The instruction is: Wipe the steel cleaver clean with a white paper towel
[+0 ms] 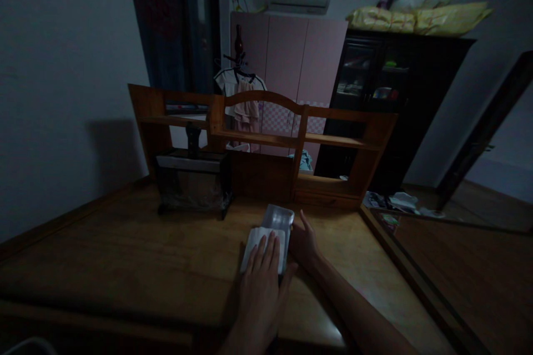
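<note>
A shiny grey, flat box-like object (278,214) stands on the wooden desk, its exact kind hard to make out in the dim light. Over its nearer part lies a white cloth or tissue (251,248). My left hand (263,273) rests flat on that white piece, fingers stretched forward and the thumb out to the right. At the right side of the grey object, my right hand (305,244) holds its edge; one digit points up and away, and the other fingers are partly hidden.
A dark rack-like stand (194,180) wrapped in clear film stands left on the desk (166,255). A wooden shelf unit (260,136) runs along the back edge. Beyond are pink wardrobe doors (287,55) and a black cabinet (412,83); a raised edge borders the right side.
</note>
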Demonstrator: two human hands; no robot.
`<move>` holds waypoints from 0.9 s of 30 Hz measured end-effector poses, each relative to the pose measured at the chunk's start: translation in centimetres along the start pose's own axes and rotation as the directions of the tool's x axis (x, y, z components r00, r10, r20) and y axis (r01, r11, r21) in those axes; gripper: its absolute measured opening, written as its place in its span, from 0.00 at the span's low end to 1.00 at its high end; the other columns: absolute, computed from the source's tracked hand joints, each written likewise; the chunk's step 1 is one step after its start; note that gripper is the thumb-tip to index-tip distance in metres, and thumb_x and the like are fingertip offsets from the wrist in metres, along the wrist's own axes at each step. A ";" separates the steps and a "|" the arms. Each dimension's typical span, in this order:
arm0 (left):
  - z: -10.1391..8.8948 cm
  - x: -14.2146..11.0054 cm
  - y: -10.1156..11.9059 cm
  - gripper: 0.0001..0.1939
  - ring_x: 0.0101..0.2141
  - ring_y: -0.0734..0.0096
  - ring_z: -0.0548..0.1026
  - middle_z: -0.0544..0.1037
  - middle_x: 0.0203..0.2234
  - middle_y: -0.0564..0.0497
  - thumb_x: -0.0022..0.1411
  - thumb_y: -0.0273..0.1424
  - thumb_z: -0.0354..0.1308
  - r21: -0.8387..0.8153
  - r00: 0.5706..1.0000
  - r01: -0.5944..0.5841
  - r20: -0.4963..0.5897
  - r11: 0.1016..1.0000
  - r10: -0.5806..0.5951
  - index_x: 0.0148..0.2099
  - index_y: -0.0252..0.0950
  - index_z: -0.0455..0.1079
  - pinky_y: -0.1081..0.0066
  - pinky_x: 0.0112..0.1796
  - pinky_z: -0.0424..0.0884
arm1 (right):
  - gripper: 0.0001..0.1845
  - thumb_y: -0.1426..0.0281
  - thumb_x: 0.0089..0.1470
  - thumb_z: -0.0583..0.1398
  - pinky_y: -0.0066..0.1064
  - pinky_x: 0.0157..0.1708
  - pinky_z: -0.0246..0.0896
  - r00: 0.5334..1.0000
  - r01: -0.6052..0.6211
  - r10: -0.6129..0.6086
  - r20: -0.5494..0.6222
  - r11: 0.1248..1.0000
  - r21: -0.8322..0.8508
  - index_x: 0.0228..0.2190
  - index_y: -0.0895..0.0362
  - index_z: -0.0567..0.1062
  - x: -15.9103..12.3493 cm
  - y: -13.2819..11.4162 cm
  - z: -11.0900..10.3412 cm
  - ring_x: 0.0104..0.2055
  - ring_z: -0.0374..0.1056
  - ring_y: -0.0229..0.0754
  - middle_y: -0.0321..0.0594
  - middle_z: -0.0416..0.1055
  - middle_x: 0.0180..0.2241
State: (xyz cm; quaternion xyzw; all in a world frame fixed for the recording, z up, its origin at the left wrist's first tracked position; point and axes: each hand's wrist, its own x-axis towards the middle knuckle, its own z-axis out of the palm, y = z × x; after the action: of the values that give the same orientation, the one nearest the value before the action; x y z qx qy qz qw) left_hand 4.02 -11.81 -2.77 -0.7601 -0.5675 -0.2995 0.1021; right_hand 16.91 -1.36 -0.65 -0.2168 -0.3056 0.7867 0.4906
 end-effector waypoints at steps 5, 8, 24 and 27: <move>-0.3 -1.1 1.3 0.31 0.63 0.56 0.54 0.54 0.64 0.48 0.68 0.45 0.41 -0.005 0.999 -0.031 0.034 0.999 0.032 0.68 0.38 0.48 0.53 0.60 0.57 | 0.26 0.49 0.57 0.50 0.43 0.42 0.66 1.000 0.014 -0.014 0.017 1.000 -0.005 0.29 0.56 0.75 0.1 -0.1 0.1 0.39 0.74 0.49 0.42 0.77 0.27; -0.6 -1.1 1.2 0.30 0.63 0.57 0.55 0.55 0.64 0.49 0.68 0.45 0.40 -0.019 1.000 -0.018 0.024 1.000 0.019 0.68 0.39 0.48 0.52 0.59 0.57 | 0.26 0.48 0.56 0.51 0.43 0.42 0.67 1.000 0.007 -0.007 0.003 1.000 -0.010 0.30 0.56 0.75 0.2 -0.1 -0.1 0.38 0.74 0.49 0.42 0.77 0.27; -1.1 -0.4 1.2 0.32 0.63 0.58 0.55 0.54 0.64 0.48 0.68 0.48 0.39 -0.083 0.969 -0.155 0.183 0.984 0.168 0.67 0.36 0.51 0.57 0.58 0.61 | 0.26 0.50 0.56 0.52 0.42 0.43 0.66 1.000 -0.016 0.016 -0.023 1.000 -0.003 0.28 0.58 0.75 -0.2 -0.3 -0.1 0.35 0.74 0.49 0.42 0.75 0.24; -1.1 1.1 0.6 0.33 0.64 0.58 0.53 0.51 0.65 0.47 0.68 0.48 0.38 -0.083 0.971 -0.133 0.191 0.988 0.147 0.67 0.34 0.49 0.57 0.60 0.59 | 0.25 0.50 0.55 0.53 0.44 0.44 0.65 0.999 0.005 -0.006 -0.043 1.000 -0.011 0.31 0.58 0.76 -0.1 -0.1 -0.1 0.38 0.74 0.51 0.43 0.77 0.27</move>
State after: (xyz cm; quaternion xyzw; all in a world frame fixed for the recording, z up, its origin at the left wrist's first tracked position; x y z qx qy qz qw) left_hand 4.41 -11.72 -1.11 -0.8272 -0.5090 -0.2347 0.0401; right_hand 17.09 -1.38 -0.60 -0.2355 -0.2996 0.7789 0.4980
